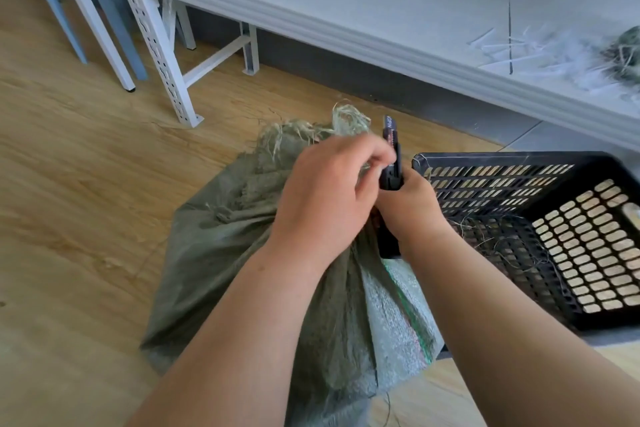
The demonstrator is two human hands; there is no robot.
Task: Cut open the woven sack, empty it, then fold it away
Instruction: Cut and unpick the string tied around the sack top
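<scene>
A grey-green woven sack (221, 253) stands full on the wooden floor, its frayed, bunched neck (301, 135) pointing away from me. My left hand (329, 191) is closed around the gathered neck just below the loose fibres. My right hand (408, 208) grips a black utility knife (391, 152), held upright beside the neck and touching my left fingers. I cannot see the blade. A pale green inner layer (398, 315) shows at the sack's right side.
A black perforated plastic crate (502, 166) with a few loose threads inside sits on the floor right of the sack. Behind runs a white table (346, 0) holding cut strings and fibre scraps (616, 55). White and blue metal legs (162, 55) stand at upper left.
</scene>
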